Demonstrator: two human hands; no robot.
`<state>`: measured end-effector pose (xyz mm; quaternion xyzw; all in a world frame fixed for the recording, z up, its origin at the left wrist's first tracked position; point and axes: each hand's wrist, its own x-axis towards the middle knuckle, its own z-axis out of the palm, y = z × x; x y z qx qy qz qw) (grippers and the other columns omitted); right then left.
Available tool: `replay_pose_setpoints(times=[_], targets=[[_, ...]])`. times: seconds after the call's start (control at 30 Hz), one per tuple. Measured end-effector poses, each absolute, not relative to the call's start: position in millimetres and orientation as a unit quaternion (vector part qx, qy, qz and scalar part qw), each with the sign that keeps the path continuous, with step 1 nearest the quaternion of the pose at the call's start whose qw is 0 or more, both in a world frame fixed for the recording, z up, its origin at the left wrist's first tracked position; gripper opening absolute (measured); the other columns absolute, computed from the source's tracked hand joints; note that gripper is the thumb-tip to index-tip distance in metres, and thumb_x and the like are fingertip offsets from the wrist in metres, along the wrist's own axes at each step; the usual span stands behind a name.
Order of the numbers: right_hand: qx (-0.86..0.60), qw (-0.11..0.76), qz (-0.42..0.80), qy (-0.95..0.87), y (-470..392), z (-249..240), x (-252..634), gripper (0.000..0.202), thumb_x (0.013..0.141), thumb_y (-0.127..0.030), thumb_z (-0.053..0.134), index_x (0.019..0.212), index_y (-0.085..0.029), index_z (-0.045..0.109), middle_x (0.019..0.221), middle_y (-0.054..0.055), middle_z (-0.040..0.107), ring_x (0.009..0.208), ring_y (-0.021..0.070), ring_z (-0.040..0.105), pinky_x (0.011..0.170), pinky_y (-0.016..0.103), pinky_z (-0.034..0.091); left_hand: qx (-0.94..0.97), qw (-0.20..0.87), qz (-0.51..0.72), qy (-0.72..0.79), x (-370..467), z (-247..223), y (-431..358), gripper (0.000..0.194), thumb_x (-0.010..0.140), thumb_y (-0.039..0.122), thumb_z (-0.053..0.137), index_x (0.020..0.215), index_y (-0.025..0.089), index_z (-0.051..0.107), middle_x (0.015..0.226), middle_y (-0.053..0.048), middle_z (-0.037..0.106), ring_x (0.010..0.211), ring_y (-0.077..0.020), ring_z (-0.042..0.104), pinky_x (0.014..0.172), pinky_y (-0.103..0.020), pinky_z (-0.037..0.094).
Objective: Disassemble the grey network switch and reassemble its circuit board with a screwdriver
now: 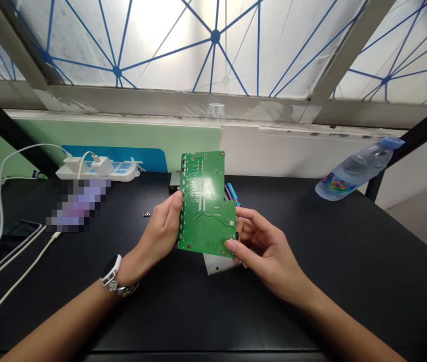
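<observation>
Upright above the table, a green circuit board (208, 211) is held between both hands, its flat side facing me. My left hand (166, 221) grips its left edge, the thumb on the near side and the fingers behind. My right hand (264, 249) pinches the lower right corner, with the thumb on the face and the other fingers curled behind the edge. Behind and below the board, a grey metal plate (217, 265) lies partly hidden on the table. A blue-handled object (232, 192) shows beyond the board's right edge; its kind is hidden.
Several small screws (146, 214) lie left of the board. A white power strip (117, 171) with plugged-in chargers and cables stands at the back left, near a blurred-out phone (81, 206). At the back right, a water bottle (356, 168) leans on the black frame.
</observation>
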<state>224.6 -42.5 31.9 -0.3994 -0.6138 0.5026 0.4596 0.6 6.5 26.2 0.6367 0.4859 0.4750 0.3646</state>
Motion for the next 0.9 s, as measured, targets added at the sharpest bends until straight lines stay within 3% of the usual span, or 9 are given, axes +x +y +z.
replay_pose_setpoints(times=[0.17,0.3,0.37,0.47,0.57,0.67,0.73,0.83,0.9], targets=[[-0.400,0.456,0.494,-0.624,-43,32,224,0.046,0.092,-0.031,0.073,0.135,-0.025,0.057,0.088,0.001,0.062,0.075,0.0165,0.064,0.060,0.030,0.053,0.625,0.402,0.459,0.487,2,32,4,0.037,0.104,0.055,0.045,0.096,0.021,0.056,0.071,0.003,0.048,0.058,-0.0123,0.046,0.049,-0.022,0.041],[-0.386,0.437,0.487,-0.650,-44,35,225,0.051,0.091,-0.028,0.073,0.139,-0.026,0.055,0.090,0.002,0.064,0.075,0.0174,0.065,0.058,0.030,0.051,0.591,0.512,0.424,0.457,5,37,1,0.042,0.100,0.060,0.051,0.117,0.021,0.056,0.077,0.002,0.057,0.061,-0.0146,0.059,0.050,-0.023,0.050],[-0.375,0.426,0.489,-0.662,-46,37,224,0.054,0.091,-0.026,0.073,0.141,-0.025,0.053,0.093,0.004,0.066,0.076,0.0181,0.065,0.056,0.029,0.050,0.588,0.522,0.421,0.452,5,37,1,0.043,0.100,0.059,0.051,0.119,0.021,0.058,0.079,0.000,0.060,0.063,-0.0153,0.061,0.051,-0.023,0.052],[-0.368,0.428,0.493,-0.662,-47,40,224,0.052,0.092,-0.025,0.071,0.141,-0.024,0.052,0.098,0.006,0.068,0.079,0.0180,0.065,0.059,0.029,0.051,0.595,0.510,0.421,0.456,3,38,3,0.042,0.103,0.056,0.047,0.117,0.019,0.061,0.079,0.000,0.060,0.063,-0.0147,0.061,0.051,-0.023,0.052],[-0.372,0.449,0.513,-0.629,-44,39,228,0.037,0.096,-0.027,0.068,0.131,-0.024,0.058,0.095,0.004,0.067,0.076,0.0149,0.063,0.061,0.026,0.052,0.617,0.492,0.426,0.441,-3,39,7,0.037,0.105,0.046,0.045,0.125,0.019,0.061,0.081,-0.001,0.061,0.063,-0.0136,0.059,0.053,-0.022,0.054],[-0.358,0.469,0.567,-0.575,-38,36,233,0.027,0.096,-0.029,0.068,0.122,-0.024,0.061,0.083,-0.001,0.062,0.062,0.0110,0.058,0.052,0.022,0.049,0.669,0.448,0.437,0.401,-7,36,11,0.036,0.105,0.033,0.048,0.137,0.020,0.056,0.109,-0.007,0.067,0.073,-0.0128,0.063,0.064,-0.024,0.057],[-0.337,0.478,0.605,-0.540,-34,34,235,0.027,0.095,-0.030,0.070,0.120,-0.023,0.062,0.081,-0.001,0.062,0.058,0.0103,0.058,0.047,0.021,0.047,0.690,0.419,0.454,0.378,-9,32,13,0.049,0.099,0.025,0.059,0.146,0.022,0.047,0.129,-0.012,0.064,0.082,-0.0136,0.066,0.075,-0.027,0.059],[-0.328,0.476,0.636,-0.512,-32,34,237,0.029,0.093,-0.031,0.073,0.119,-0.022,0.063,0.084,0.000,0.064,0.056,0.0103,0.060,0.046,0.021,0.045,0.702,0.368,0.478,0.379,-11,28,15,0.080,0.087,0.018,0.072,0.155,0.027,0.032,0.132,-0.011,0.065,0.085,-0.0142,0.068,0.083,-0.030,0.059],[-0.333,0.468,0.639,-0.512,-33,35,237,0.030,0.092,-0.032,0.073,0.118,-0.022,0.063,0.085,0.000,0.065,0.057,0.0110,0.060,0.046,0.022,0.045,0.729,0.319,0.462,0.391,-15,29,15,0.071,0.087,0.017,0.072,0.151,0.027,0.043,0.123,-0.008,0.069,0.084,-0.0146,0.068,0.082,-0.030,0.059]])
